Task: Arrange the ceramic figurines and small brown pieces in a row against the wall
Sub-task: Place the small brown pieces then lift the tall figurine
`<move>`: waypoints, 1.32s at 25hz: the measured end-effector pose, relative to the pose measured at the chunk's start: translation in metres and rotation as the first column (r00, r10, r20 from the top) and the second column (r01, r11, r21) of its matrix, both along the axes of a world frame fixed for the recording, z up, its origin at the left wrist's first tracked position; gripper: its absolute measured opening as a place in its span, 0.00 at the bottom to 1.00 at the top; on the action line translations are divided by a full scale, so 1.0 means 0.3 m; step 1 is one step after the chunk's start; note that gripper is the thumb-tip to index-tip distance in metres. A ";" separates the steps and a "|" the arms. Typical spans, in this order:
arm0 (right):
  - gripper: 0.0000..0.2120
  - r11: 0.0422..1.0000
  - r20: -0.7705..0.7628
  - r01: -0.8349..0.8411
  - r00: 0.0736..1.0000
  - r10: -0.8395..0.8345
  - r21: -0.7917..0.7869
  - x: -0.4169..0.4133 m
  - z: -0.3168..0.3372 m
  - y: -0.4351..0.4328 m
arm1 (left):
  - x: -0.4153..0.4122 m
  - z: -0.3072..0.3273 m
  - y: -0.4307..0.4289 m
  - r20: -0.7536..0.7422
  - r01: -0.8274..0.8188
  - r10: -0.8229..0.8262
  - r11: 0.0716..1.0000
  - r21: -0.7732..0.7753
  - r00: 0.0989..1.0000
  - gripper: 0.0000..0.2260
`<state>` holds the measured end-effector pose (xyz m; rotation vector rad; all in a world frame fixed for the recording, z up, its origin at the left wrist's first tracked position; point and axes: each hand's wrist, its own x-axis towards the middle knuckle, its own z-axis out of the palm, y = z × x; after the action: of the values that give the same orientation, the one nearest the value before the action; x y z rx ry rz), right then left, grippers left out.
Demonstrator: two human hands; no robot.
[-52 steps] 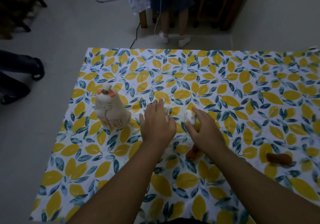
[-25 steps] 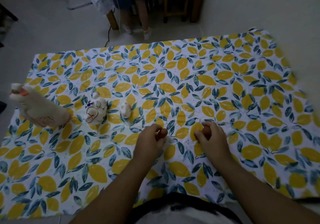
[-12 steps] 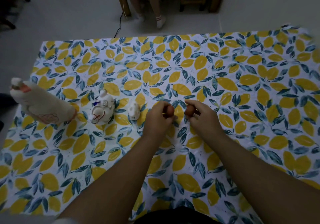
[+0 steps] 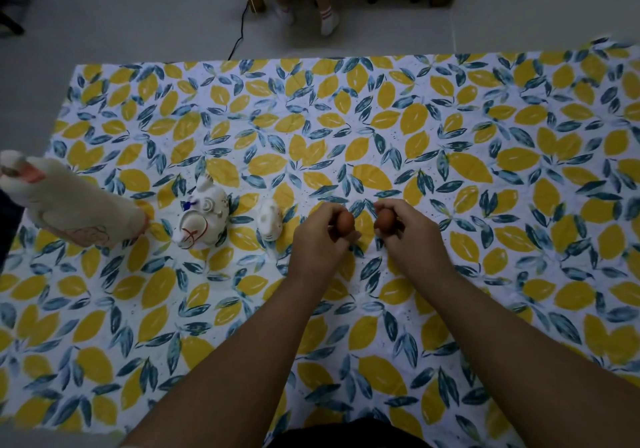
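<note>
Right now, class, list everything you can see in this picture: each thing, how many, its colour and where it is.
goose figurine: 1, cream with orange bill, far left on cloth
round figurine: 1, white with red and blue marks, right of goose
small figurine: 1, white, right of round one
brown pieces: 2, reddish brown, one in each hand
cloth: 1, white with yellow and blue leaves, on floor
bystander's legs: 2, white socks, top centre
cable: 1, black, on floor
left hand: 1, holds piece
right hand: 1, holds piece
</note>
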<state>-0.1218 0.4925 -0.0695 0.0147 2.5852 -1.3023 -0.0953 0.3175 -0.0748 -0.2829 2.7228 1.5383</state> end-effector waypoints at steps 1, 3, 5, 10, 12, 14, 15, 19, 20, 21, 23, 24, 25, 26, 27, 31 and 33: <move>0.22 0.999 0.007 -0.031 0.999 0.031 0.012 -0.004 0.004 0.009 | -0.001 0.001 -0.001 0.004 0.007 -0.007 1.000 0.006 1.000 0.12; 0.22 0.994 0.020 -0.102 0.995 0.102 0.026 -0.006 0.016 0.030 | -0.001 0.001 -0.004 0.012 0.022 -0.022 1.000 0.006 1.000 0.12; 0.21 0.991 0.017 -0.128 0.992 0.128 0.026 -0.001 0.027 0.043 | -0.002 0.004 -0.005 0.018 0.026 -0.025 1.000 -0.008 1.000 0.14; 0.24 0.997 0.031 -0.070 0.997 0.069 0.014 0.011 0.027 0.025 | -0.005 0.010 -0.001 0.044 0.020 -0.018 0.999 -0.038 0.999 0.18; 0.30 0.997 0.057 -0.077 0.996 0.076 0.018 0.017 0.043 0.014 | -0.003 0.025 -0.002 0.070 0.030 -0.026 0.998 -0.059 0.997 0.25; 0.32 0.994 0.027 -0.096 0.995 0.095 0.059 0.029 0.072 0.002 | 0.017 0.051 -0.010 0.055 0.043 -0.038 0.995 -0.088 0.998 0.30; 0.32 0.986 -0.021 -0.116 0.993 0.119 0.116 0.039 0.092 -0.007 | 0.036 0.069 -0.022 0.034 0.046 -0.042 0.993 -0.113 0.999 0.31; 0.27 0.907 -0.186 -0.211 0.938 0.292 0.364 0.098 0.187 -0.102 | 0.137 0.151 -0.112 -0.069 0.034 -0.056 0.956 -0.292 0.996 0.21; 0.26 0.886 -0.217 -0.243 0.912 0.347 0.396 0.114 0.209 -0.152 | 0.164 0.172 -0.153 -0.090 0.011 -0.044 0.943 -0.332 0.995 0.20; 0.26 0.864 -0.240 -0.274 0.886 0.397 0.422 0.130 0.224 -0.207 | 0.190 0.189 -0.196 -0.109 -0.012 -0.030 0.932 -0.361 0.994 0.19; 0.26 0.833 -0.260 -0.322 0.845 0.467 0.451 0.161 0.250 -0.334 | 0.244 0.226 -0.296 -0.137 -0.069 0.015 0.913 -0.403 0.990 0.21; 0.26 0.822 -0.264 -0.344 0.829 0.493 0.455 0.177 0.260 -0.399 | 0.272 0.241 -0.353 -0.142 -0.096 0.040 0.903 -0.418 0.989 0.22; 0.26 0.810 -0.269 -0.366 0.811 0.519 0.457 0.190 0.270 -0.474 | 0.300 0.255 -0.424 -0.150 -0.125 0.065 0.893 -0.432 0.987 0.23; 0.27 0.798 -0.273 -0.386 0.794 0.542 0.462 0.202 0.277 -0.543 | 0.325 0.265 -0.491 -0.157 -0.148 0.086 0.883 -0.446 0.984 0.23; 0.27 0.790 -0.282 -0.399 0.779 0.560 0.466 0.209 0.284 -0.609 | 0.346 0.274 -0.557 -0.157 -0.170 0.110 0.878 -0.447 0.981 0.24; 0.28 0.769 -0.308 -0.414 0.742 0.595 0.488 0.200 0.322 -0.888 | 0.379 0.316 -0.828 -0.145 -0.267 0.225 0.859 -0.436 0.963 0.25; 0.31 0.748 -0.252 -0.445 0.750 0.612 0.492 0.178 0.336 -1.014 | 0.357 0.337 -0.943 -0.201 -0.304 0.238 0.848 -0.434 0.950 0.23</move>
<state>-0.0684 0.1884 0.0314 -0.9610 2.8049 -0.5783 0.0117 0.0346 0.0263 -0.6091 3.2561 0.9428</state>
